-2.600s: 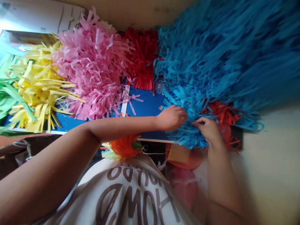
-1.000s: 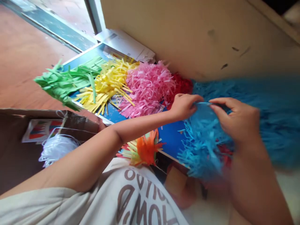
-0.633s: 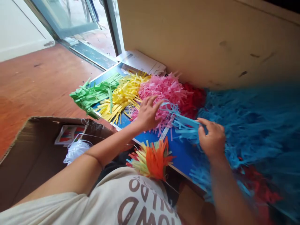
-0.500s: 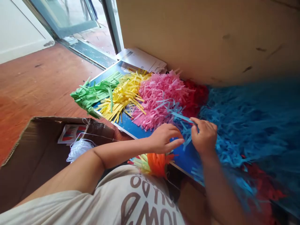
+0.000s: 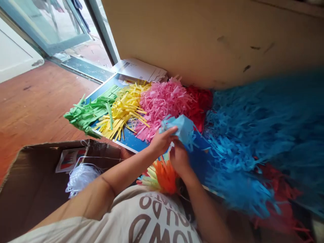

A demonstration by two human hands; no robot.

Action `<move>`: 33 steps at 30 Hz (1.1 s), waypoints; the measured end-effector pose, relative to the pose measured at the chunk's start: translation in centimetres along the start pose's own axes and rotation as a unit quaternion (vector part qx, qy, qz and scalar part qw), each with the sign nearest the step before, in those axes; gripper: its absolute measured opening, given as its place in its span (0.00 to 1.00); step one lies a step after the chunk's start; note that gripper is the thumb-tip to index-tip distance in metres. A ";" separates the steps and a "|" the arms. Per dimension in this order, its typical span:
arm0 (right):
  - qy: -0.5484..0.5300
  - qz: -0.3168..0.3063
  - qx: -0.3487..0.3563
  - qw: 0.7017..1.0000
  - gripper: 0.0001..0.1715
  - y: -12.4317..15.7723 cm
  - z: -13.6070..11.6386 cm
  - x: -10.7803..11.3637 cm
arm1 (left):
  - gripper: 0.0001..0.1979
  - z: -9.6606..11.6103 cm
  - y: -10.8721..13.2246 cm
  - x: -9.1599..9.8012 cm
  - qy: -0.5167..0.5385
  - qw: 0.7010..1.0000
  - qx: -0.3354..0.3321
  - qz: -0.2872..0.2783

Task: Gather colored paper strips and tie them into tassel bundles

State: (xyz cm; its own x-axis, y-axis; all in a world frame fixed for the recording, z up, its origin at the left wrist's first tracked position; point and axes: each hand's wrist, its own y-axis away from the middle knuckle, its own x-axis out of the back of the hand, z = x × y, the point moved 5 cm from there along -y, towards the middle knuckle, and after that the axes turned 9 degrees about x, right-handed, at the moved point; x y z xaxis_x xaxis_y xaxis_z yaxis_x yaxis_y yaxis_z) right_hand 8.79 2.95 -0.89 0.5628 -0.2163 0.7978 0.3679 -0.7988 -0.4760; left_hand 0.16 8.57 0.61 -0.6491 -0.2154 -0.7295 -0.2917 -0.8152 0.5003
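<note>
A light blue piece of fringed tissue paper is raised over the table, partly smooth and partly cut into strips. My left hand pinches its near side, thumb on top. Just below, my right hand has its fingers curled against the lower edge of the same piece, close to the left fingertips. An orange and pale yellow fringed paper bundle rests at my lap beneath the hands. Pink fringed paper lies right behind the blue piece.
On the blue table lie green strips, yellow strips, red fringe and a big blue fringe heap. White sheets lie by the wall. A cardboard box with white string stands at left.
My right hand has moved left, next to my left hand, from holding a blue strip at the right. Both hands are now at a light blue fringed piece. The view has shifted slightly.
</note>
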 end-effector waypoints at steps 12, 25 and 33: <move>0.208 0.066 -0.093 0.972 0.26 2.5 7.0 5.2 | 0.08 -4.5 0.7 3.6 -0.090 0.984 0.085 0.126; 0.187 -0.016 -0.027 0.982 0.20 8.6 3.5 7.7 | 0.03 -10.4 -1.2 2.7 -0.123 0.949 0.262 0.123; 0.174 0.053 0.017 0.983 0.13 8.1 5.0 6.5 | 0.14 -0.8 4.6 4.1 -0.295 0.943 -0.079 0.134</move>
State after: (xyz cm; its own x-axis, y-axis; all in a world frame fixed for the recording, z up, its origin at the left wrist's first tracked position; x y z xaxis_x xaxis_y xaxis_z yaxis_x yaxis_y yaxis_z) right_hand 19.08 -2.10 -1.43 0.3142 -0.4808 0.8186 0.3490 -0.7434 -0.5705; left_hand -3.31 3.46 -0.46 -0.9759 -0.1276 -0.1769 0.0173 -0.8539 0.5202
